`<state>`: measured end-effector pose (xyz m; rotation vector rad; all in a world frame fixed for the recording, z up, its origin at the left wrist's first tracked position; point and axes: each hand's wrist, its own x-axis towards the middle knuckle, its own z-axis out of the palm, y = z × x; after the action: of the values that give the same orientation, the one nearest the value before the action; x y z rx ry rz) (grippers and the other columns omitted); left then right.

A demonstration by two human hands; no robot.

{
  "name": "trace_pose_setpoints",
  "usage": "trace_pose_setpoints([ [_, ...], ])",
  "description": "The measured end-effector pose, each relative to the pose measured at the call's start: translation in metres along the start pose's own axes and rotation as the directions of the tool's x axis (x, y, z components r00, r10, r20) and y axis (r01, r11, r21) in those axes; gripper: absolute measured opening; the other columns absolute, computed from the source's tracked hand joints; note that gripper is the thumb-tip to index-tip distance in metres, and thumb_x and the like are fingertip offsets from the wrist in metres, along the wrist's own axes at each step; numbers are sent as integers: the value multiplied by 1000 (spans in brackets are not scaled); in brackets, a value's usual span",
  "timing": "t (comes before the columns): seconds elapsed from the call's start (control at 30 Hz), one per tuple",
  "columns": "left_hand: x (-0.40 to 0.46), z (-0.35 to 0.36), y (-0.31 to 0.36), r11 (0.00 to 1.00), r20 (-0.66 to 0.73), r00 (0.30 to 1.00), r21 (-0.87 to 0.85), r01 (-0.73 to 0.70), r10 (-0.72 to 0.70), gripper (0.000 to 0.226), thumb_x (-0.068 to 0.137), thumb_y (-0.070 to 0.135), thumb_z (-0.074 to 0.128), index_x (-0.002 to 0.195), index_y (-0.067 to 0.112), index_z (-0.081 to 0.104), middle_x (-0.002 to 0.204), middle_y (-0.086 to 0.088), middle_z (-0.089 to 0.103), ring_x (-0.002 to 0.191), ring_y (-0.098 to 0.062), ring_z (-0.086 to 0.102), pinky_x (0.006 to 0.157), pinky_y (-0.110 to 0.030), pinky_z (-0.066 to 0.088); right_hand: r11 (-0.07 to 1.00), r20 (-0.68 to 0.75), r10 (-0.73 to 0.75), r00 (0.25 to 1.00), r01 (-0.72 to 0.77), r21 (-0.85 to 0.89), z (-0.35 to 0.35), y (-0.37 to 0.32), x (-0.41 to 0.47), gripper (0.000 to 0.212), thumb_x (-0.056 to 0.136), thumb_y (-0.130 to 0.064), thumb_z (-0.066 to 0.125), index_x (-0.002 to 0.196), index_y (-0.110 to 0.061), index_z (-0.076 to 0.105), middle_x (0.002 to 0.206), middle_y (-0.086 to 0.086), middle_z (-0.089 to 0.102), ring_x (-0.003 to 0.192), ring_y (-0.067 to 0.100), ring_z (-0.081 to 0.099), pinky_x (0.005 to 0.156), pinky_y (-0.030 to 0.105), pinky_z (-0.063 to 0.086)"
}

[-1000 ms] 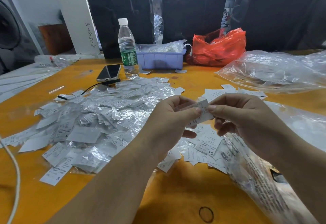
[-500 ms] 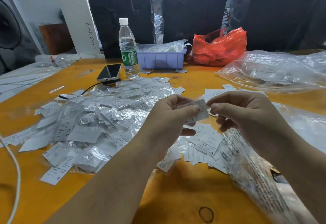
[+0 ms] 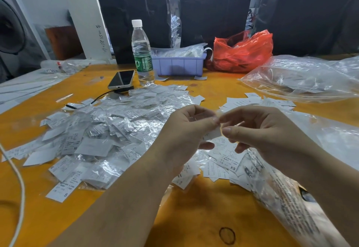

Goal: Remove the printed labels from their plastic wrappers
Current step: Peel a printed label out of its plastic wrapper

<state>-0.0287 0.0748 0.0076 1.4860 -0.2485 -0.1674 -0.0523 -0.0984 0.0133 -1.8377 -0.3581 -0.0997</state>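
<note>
Over an orange table (image 3: 194,217) strewn with wrapped labels (image 3: 108,130), before dark sheeting, the left hand (image 3: 186,134) and right hand (image 3: 272,136) pinch one label (image 3: 212,134) between curled fingers, now closer together than a moment earlier.

Orange table (image 3: 194,217); red bag (image 3: 242,52); lilac tray (image 3: 178,65); white labels (image 3: 93,146).
</note>
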Motion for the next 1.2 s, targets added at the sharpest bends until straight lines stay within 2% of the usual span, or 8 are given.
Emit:
trace_pose_setpoints([
  [0.17,0,-1,1,997,13,999,53,48,-49,11,86,18,70,76,22,72,72,8,68,80,-16,65,65,-26,57,999,-27,32,999,-33,-20,1,3,1,10,82,-7,71,78,-16,74,76,4,71,70,19,67,59,28,54],
  [0.33,2,-9,2,907,-57,998,422,8,17,11,89,23,68,78,22,71,73,9,70,62,1,61,49,-8,42,997,-52,57,997,-59,-41,1,8,2,11,82,-1,70,80,-12,71,67,9,70,58,19,65,55,27,52],
  [0.47,5,-21,7,833,-144,989,552,44,43,9,88,25,67,79,25,70,79,8,69,70,-4,60,49,-17,48,988,-54,59,997,-66,-138,3,10,2,13,85,-3,68,86,-16,69,69,5,71,53,14,61,52,23,52],
  [0.57,7,-35,10,754,-213,974,651,84,75,8,87,26,66,82,31,65,80,12,65,70,-2,60,48,-18,43,943,-70,1,998,-24,-332,4,13,1,15,85,-10,69,82,-24,69,68,1,69,57,18,61,52,29,50],
  [0.77,11,-44,5,466,-325,937,854,231,130,22,84,18,62,103,30,61,93,9,61,84,-14,58,68,-31,48,805,68,80,995,-24,-592,0,11,-3,15,84,-24,73,93,-34,66,82,-13,64,79,-4,57,67,17,48],
  [0.9,9,-47,9,357,-381,902,887,295,203,24,85,18,60,107,27,61,106,1,62,98,-23,57,84,-39,51,711,136,192,972,-42,-702,-1,13,-2,35,80,-42,72,111,-43,56,105,-26,51,84,-14,49,67,10,38],
  [1.1,0,-25,8,363,-198,921,929,68,336,24,90,20,59,113,26,62,112,2,58,103,-20,54,93,-44,48,720,125,186,974,-48,-692,0,11,-3,36,76,-36,78,102,-47,55,99,-26,54,88,-8,53,69,14,42],
  [1.2,-5,-13,5,401,-60,948,913,-73,311,20,92,23,59,111,29,63,107,8,58,98,-14,55,87,-34,49,772,98,128,987,-37,-635,0,13,-2,30,78,-25,77,98,-42,62,97,-23,61,87,-6,57,69,12,44],
])
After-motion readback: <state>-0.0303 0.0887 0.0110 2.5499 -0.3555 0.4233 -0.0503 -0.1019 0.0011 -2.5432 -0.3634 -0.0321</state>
